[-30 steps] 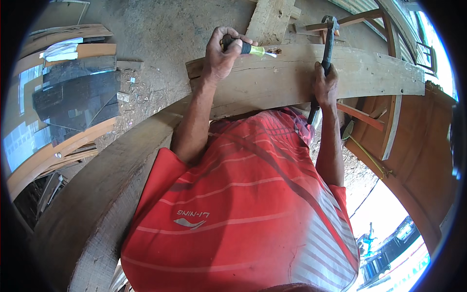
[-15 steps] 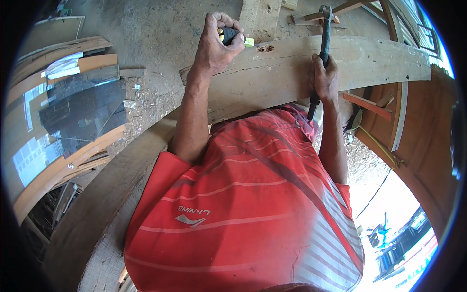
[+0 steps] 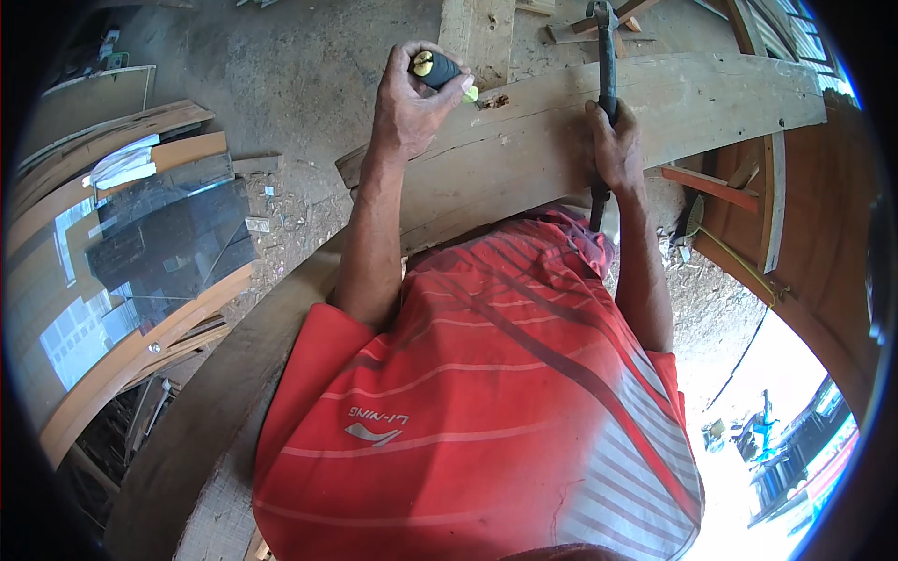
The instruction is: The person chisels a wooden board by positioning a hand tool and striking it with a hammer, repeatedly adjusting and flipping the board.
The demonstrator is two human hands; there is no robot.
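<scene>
Above beam (image 3: pixel 547 140), black-handled tool (image 3: pixel 440 71) tilts steeper now.

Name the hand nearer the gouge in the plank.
Left. The left hand is just left of the gouge, holding a tool; the right hand is farther off to its right, around the hammer.

Off to the left I can make out a crumpled white sheet (image 3: pixel 124 165) by some wooden boards (image 3: pixel 173 122), with a glossy dark panel (image 3: pixel 168 248) near it. Over on the right I see a large brown panel (image 3: pixel 828 238), a red wooden strip (image 3: pixel 711 188) and a yellow cord (image 3: pixel 734 255). Debris dots the ground (image 3: pixel 290 84).
</scene>
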